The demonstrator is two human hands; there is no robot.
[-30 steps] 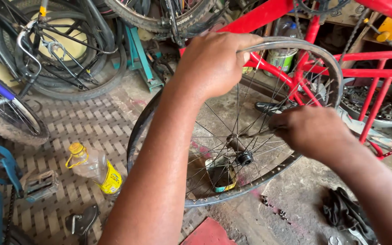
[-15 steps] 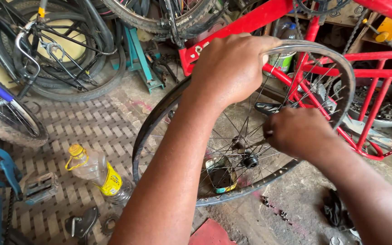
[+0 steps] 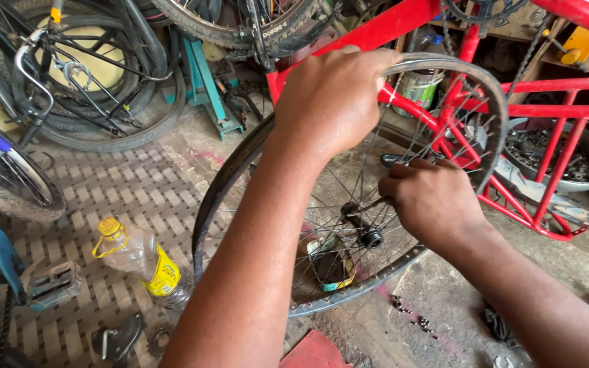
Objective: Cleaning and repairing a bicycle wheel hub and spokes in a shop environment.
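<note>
- Left hand [image 3: 335,102] clamped over top of bare bicycle wheel rim [image 3: 226,184], steadying it upright on workshop floor.
- Right hand [image 3: 431,201] closed among spokes [image 3: 328,204] beside hub [image 3: 369,235], apparently gripping something unseen.

Hands [image 3: 376,150] on bare spoked wheel [image 3: 240,170]
</note>
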